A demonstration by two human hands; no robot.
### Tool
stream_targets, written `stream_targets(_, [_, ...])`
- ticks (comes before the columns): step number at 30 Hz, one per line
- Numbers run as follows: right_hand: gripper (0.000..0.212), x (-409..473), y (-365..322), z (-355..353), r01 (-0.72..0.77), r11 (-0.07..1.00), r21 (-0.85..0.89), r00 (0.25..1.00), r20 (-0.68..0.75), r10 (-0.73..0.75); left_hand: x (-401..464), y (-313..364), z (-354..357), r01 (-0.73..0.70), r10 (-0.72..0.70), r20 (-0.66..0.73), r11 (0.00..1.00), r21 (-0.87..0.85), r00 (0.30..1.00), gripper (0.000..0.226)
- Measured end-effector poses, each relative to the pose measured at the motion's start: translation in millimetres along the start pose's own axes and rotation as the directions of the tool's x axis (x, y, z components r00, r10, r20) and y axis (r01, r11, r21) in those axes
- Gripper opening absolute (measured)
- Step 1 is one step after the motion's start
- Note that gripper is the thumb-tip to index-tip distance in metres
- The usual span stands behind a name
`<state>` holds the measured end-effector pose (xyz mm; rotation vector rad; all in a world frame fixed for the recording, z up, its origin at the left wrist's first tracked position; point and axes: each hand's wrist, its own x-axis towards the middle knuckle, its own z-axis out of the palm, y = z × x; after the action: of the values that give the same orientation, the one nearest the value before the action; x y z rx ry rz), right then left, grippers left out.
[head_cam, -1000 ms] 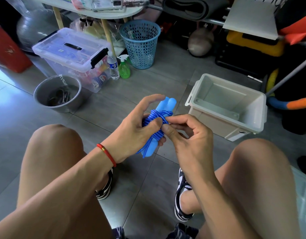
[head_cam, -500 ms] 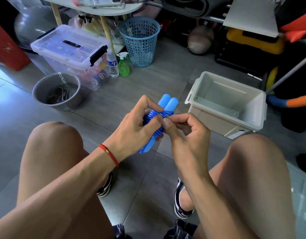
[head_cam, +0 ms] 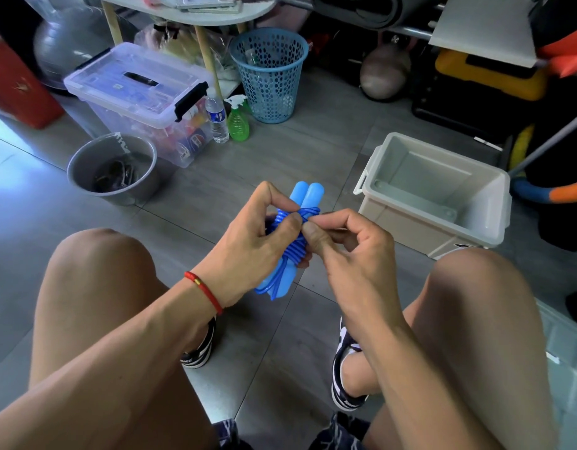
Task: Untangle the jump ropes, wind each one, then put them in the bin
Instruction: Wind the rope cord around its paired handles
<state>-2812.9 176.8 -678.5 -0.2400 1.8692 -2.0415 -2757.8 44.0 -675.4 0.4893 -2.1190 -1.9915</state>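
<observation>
The blue jump rope sits in the middle of the frame, wound around its two handles. The left hand grips the bundle. The right hand pinches the cord near the top, likely tucking the end in. Next, I think, it goes in the empty bin at right. Shoe writing is too small to read.

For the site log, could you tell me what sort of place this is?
Probably a home storage or exercise corner: an exercise ball, a lidded storage tote and a laundry-style basket crowd the tiled floor.
</observation>
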Motion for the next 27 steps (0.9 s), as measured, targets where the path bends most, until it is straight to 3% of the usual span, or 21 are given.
stream_targets(4, [0.015, -2.0, -3.7, -4.6, 0.013, 0.999, -0.052, 0.994, 0.106, -0.007, -1.5, 0.8, -3.5, 0.072, -0.073, -0.004, 0.994, -0.086, 0.997, 0.015])
stream_targets(9, [0.015, -0.7, -1.5, -1.2, 0.024, 0.996, -0.085, 0.999, 0.038, -0.021, -3.9, -1.9, 1.0, 0.108, -0.109, -0.009, 0.989, -0.105, 0.994, 0.015])
stream_targets(16, [0.018, -0.5, 7.0, 6.6, -0.081, 0.997, -0.007, 0.996, -0.041, 0.080, -4.3, -3.6, 1.1, 0.094, -0.095, -0.035, 0.995, -0.041, 0.995, 0.010])
stream_targets(21, [0.012, 5.2, 15.8, 6.5, -0.156, 0.988, 0.013, 0.987, 0.028, 0.155, -5.3, -8.7, -2.2, 0.053, -0.053, -0.030, 0.999, 0.000, 0.998, 0.011])
stream_targets(24, [0.011, 8.0, 23.7, 6.2, -0.102, 0.993, -0.051, 0.994, 0.044, 0.104, -5.0, -10.3, -4.3, 0.039, -0.039, -0.016, 0.999, 0.007, 0.999, 0.011])
stream_targets(27, [0.013, 8.4, 37.3, 9.2, 0.045, 0.973, -0.228, 0.999, 0.001, -0.046, -4.6, -11.8, -2.8, 0.045, -0.045, -0.025, 0.999, -0.029, 0.999, 0.009])
